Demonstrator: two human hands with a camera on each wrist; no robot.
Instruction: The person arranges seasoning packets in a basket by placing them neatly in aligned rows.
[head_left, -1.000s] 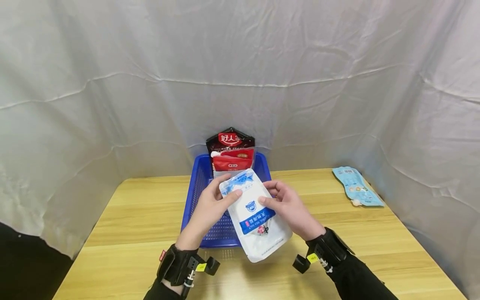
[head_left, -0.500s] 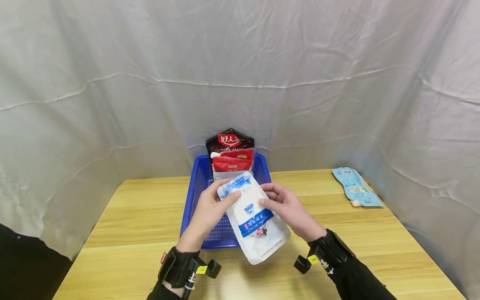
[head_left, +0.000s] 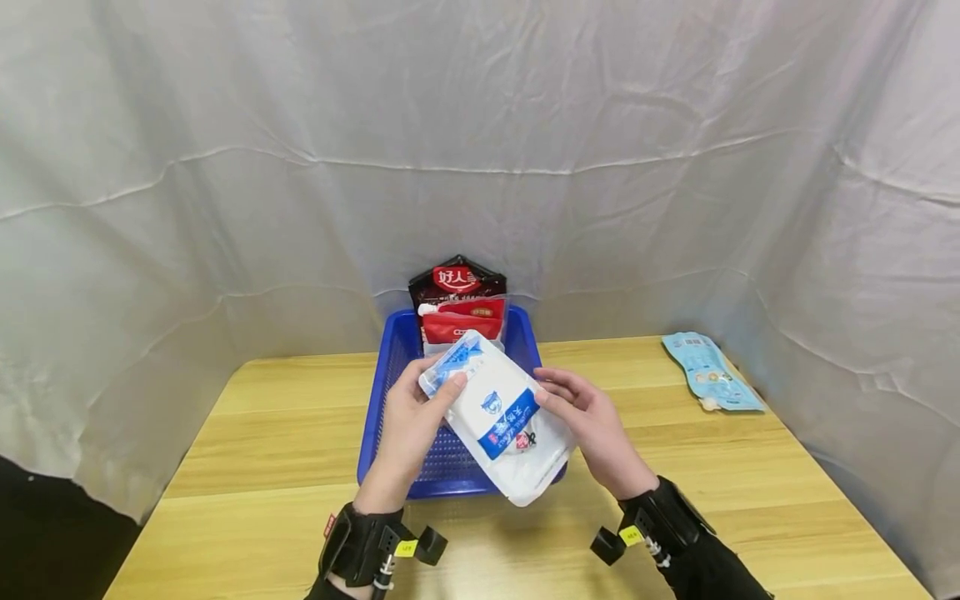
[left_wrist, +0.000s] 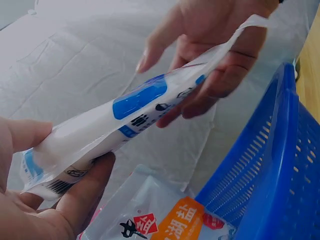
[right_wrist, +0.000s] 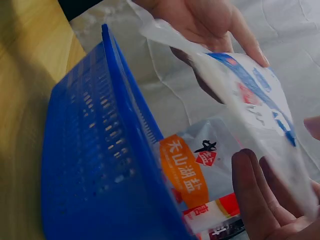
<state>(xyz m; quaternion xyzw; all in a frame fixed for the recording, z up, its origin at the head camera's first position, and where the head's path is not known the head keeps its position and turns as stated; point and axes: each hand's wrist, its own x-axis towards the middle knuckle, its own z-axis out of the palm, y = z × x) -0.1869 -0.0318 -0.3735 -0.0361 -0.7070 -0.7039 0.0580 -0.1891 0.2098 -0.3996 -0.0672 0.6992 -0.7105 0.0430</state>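
Observation:
A white and blue sea salt bag hangs tilted over the front of the blue basket. My left hand pinches its upper left corner, thumb on the face and fingers behind. My right hand is at the bag's right edge, its fingers behind it. In the left wrist view the right thumb stands off the bag's face. Below the bag, inside the basket, a clear and white salt bag with an orange label shows.
A dark bag and a red bag stand upright at the basket's back. A light blue spouted pouch lies at the table's far right. Behind the wooden table hangs a grey curtain.
The salt bag has shifted slightly left and up with my left hand and tilted further. My right hand has loosened, its thumb sliding to the bag's right edge.

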